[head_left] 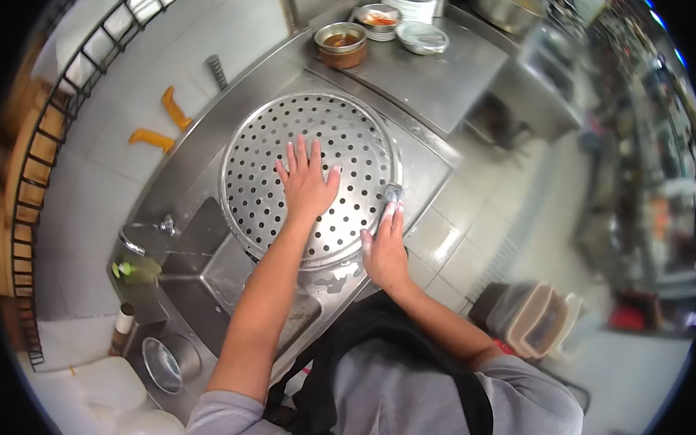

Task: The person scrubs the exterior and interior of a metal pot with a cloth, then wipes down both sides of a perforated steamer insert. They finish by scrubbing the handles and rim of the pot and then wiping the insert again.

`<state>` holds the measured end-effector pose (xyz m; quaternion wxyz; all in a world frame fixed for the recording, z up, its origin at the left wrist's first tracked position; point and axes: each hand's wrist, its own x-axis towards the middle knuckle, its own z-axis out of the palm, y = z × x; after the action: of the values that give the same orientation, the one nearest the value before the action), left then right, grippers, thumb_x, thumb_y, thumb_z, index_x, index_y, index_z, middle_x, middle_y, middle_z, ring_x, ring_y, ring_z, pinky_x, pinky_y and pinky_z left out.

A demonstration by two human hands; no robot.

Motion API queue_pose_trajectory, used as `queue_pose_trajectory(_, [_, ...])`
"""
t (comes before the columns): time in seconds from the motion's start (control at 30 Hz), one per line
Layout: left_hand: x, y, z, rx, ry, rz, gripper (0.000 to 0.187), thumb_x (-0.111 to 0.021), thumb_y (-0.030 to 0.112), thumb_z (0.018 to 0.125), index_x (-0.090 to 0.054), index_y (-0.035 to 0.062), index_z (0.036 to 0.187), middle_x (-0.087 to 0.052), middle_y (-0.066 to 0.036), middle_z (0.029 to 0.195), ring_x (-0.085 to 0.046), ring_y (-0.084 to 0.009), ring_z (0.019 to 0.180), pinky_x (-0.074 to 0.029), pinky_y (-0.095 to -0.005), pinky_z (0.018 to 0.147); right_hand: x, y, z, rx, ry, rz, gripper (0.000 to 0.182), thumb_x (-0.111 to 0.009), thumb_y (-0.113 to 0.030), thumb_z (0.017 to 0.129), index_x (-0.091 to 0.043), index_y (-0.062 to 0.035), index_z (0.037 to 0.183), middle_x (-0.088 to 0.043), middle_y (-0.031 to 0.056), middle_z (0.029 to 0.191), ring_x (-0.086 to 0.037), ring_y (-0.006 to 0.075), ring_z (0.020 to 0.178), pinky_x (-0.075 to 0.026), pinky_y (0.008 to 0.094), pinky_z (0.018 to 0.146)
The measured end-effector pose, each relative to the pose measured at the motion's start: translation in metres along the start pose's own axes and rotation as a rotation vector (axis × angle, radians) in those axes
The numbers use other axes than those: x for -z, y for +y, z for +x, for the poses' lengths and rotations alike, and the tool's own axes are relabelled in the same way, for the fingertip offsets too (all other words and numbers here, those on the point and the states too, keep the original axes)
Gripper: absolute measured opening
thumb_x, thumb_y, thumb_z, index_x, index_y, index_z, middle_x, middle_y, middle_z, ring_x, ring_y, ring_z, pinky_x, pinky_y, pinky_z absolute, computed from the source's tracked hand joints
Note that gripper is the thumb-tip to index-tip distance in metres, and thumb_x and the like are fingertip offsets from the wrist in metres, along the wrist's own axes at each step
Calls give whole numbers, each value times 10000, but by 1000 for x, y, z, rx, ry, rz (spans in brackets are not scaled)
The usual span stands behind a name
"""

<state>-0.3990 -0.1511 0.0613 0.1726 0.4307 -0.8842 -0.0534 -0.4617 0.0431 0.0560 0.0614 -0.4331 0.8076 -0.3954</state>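
Five digits fanned out wide on the left hand [308,187], palm down flat on top of a big round perforated metal pan [321,113]. The right hand's [386,257] fingers are mostly straight and close together, thumb held off to the side, fingertips at a small grey scrubber [393,192] against the pan's rim. Can't tell if they're actually pinching it. The pan itself is lying holes-up across the stainless sink [210,220] and the counter beside it. Further out, there's a faucet [166,225] and a green bottle [139,270] near the sink's far corner, plus some food bowls [341,47] past the pan.
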Motion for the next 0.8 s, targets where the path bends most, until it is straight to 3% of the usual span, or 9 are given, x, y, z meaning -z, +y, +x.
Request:
queue_pose_trajectory(0.1, [28,-30,-22,-251,-174,-142,657,-518,401,914,-356,121,1486,-207,-146,1587,-187,-366,1454,-118,-581,1157,19,4,15,-21,-59,129,697,-660,-164,866,-281,138,1367,-286,410,1376,-321,546,1311,-327,506,1084])
queue_pose_trajectory(0.17, [36,-35,-46,-250,-237,-32,642,-507,402,929,-342,157,1499,-202,-121,1594,-183,-348,1461,-115,-571,1162,13,21,39,14,8,236,683,-648,-173,873,-290,109,1381,-278,390,1404,-304,526,1334,-318,488,1094])
queue_pose_trajectory(0.27, [23,-39,-58,-231,-105,102,629,-494,376,935,-342,142,1499,-206,-127,1593,-193,-347,1459,-117,-571,1163,-17,52,94,83,132,262,692,-628,-191,882,-276,99,1403,-230,383,1450,-272,519,1358,-297,469,1114])
queue_pose_trajectory(0.4, [23,-35,-59,-217,-88,118,637,-485,358,932,-332,115,1501,-197,-131,1596,-182,-359,1462,-115,-576,1162,-32,35,71,-8,227,357,751,-612,-232,883,-231,101,1438,-118,355,1526,-200,503,1407,-237,466,1156])
queue_pose_trajectory(0.47, [20,-35,-55,-220,-92,131,640,-481,363,932,-328,116,1503,-193,-131,1597,-176,-360,1463,-114,-577,1162,-51,12,7,118,375,326,755,-624,-207,865,-238,113,1430,-146,385,1503,-184,560,1385,-193,540,1155])
queue_pose_trajectory(0.53, [19,-36,-57,-196,-106,132,652,-471,385,931,-318,122,1508,-182,-126,1602,-163,-358,1468,-103,-578,1163,-69,-15,-68,94,157,335,765,-645,-240,851,-273,104,1423,-125,387,1508,-139,584,1387,-174,634,1120])
queue_pose_trajectory(0.57, [19,-36,-59,-181,-97,127,652,-471,385,931,-318,122,1508,-182,-126,1602,-163,-358,1468,-103,-578,1163,-70,-16,-79,109,147,332,765,-645,-240,851,-273,104,1423,-125,387,1508,-139,584,1387,-174,634,1120])
queue_pose_trajectory(0.63, [20,-36,-59,-192,-109,124,648,-482,377,931,-318,133,1508,-175,-121,1604,-173,-360,1465,-95,-570,1167,-59,-21,-84,201,-107,85,759,-667,-276,835,-327,81,1411,-120,372,1519,-114,601,1385,-167,710,1073])
queue_pose_trajectory(0.8, [32,-32,-63,-178,-95,-29,604,-534,346,920,-398,126,1465,-235,-123,1583,-204,-337,1459,-88,-550,1174,-20,7,9,171,71,-285,568,-623,-290,877,-475,-52,1372,-219,226,1560,-169,510,1422,-151,721,1071])
